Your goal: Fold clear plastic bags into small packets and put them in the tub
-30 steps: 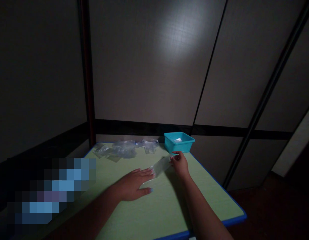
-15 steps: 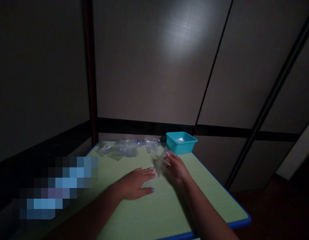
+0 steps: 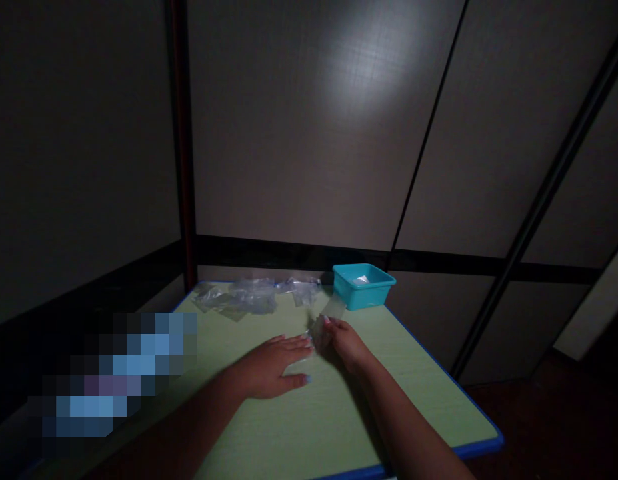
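My left hand [image 3: 276,365] lies flat on the green table, fingers stretched out and thumb apart. Its fingertips press on the edge of a clear plastic bag [image 3: 319,331]. On the right of that bag, my right hand [image 3: 349,343] is closed, pinching clear plastic between thumb and fingers. A transparent flap [image 3: 335,307] sticks out beyond the right fingers toward the basket. Whether the flap and the pressed part are one bag, I cannot tell.
Several clear plastic bags [image 3: 253,297] lie in a loose pile along the table's far edge. A turquoise basket [image 3: 366,297] stands at the far right corner with something clear inside. Blue edging [image 3: 481,448] borders the table [image 3: 299,433]. Wall panels rise behind it.
My right hand has moved slightly lower and nearer my left fingertips, and the plastic it pinches has tipped over to the right. My left hand stays in place.
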Demonstrator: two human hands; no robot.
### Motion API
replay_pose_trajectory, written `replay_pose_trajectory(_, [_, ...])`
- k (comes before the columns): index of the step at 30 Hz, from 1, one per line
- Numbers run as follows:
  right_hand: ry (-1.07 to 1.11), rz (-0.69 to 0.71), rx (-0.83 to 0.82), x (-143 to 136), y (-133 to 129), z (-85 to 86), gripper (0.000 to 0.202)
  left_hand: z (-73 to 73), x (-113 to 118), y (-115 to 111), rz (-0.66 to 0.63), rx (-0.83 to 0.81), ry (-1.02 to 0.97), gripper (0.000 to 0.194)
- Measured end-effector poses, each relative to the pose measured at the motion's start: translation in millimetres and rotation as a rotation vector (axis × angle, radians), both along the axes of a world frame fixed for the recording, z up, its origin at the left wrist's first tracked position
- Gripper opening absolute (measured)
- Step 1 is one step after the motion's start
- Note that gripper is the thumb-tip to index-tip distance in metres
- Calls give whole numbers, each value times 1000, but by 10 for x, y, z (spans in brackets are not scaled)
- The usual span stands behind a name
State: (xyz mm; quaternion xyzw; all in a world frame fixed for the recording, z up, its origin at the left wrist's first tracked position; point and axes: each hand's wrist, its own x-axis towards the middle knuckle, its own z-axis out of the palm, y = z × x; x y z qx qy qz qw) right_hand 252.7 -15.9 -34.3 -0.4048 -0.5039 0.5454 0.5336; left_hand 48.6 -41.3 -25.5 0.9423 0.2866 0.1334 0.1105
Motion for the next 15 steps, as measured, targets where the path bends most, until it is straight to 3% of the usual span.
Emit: replay_pose_trajectory(15, [111,173,60,-129,-142,84,45,28,3,-13,-11,-29,-48,55])
